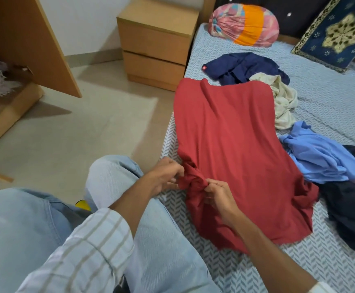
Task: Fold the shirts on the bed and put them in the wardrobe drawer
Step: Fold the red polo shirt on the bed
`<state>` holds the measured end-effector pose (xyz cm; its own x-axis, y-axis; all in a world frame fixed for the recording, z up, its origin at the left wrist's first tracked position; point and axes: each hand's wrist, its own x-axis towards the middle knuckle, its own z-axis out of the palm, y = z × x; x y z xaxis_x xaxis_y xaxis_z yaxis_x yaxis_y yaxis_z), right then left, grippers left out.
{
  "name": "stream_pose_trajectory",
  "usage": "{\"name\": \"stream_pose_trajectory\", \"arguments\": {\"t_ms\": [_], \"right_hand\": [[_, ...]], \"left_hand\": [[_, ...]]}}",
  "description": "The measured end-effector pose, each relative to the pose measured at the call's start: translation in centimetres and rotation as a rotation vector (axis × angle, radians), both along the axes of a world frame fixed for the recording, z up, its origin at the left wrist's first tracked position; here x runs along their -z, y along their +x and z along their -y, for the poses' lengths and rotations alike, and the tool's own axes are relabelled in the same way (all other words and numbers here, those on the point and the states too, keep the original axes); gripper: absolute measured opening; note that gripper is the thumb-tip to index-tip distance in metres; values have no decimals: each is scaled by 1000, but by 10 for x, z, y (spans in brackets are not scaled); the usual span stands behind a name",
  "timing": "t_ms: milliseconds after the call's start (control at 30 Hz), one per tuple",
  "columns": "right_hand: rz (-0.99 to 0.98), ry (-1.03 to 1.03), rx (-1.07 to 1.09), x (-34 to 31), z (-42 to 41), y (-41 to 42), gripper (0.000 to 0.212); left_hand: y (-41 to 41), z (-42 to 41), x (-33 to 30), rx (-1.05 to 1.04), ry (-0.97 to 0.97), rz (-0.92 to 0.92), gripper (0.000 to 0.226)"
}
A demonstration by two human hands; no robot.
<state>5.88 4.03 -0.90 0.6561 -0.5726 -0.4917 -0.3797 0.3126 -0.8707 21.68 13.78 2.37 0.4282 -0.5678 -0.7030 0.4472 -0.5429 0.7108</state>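
Gripping the red shirt (235, 149) with both hands, you've got it spread out along the near-left edge of the bed (330, 106), lying mostly flat with a few wrinkles. Your left hand (166, 176) has its fingers curled round the bunched-up sleeve at the shirt's left side, and your right hand (219, 195) pinches the same bunch of fabric just beside it, so the 2 hands are nearly touching.

Just past the far end of the red one sits a navy shirt (242, 66), crumpled, with a small red tag on it. A cream shirt (282, 100) is heaped right against the red shirt's far-right corner. Next to that, a light blue shirt (320, 159) lies in a pile on the right, partly over a dark garment (345, 204) that trails toward the near side.

Up at the headboard there's a pink and orange bundle (244, 24) and a blue patterned cushion (337, 32). On the floor left of the bed stands a wooden nightstand (155, 41) with 2 drawers, and farther left a wardrobe door (31, 39) hangs open.
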Motion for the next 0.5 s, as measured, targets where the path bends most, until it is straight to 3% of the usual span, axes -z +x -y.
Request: {"name": "stream_pose_trajectory", "arguments": {"t_ms": [133, 200, 267, 333, 433, 500], "right_hand": [[-51, -24, -10, 1, 4, -1, 40], [-138, -148, -9, 7, 7, -1, 42], [-214, -279, -74, 13, 7, -2, 37], [-254, -315, -211, 15, 2, -2, 26], [-339, -328, -472, 13, -4, -4, 22], [-386, -418, -605, 10, -4, -7, 20]], "left_hand": [[0, 2, 2, -31, -14, -60, 16], [3, 3, 2, -202, -2, -54, 18], [7, 2, 3, -388, -27, -8, 37], [10, 3, 5, -496, -91, 59, 33], [5, 2, 14, -365, -68, 257, 24], [-4, -2, 24, -29, 108, 511, 20]]}}
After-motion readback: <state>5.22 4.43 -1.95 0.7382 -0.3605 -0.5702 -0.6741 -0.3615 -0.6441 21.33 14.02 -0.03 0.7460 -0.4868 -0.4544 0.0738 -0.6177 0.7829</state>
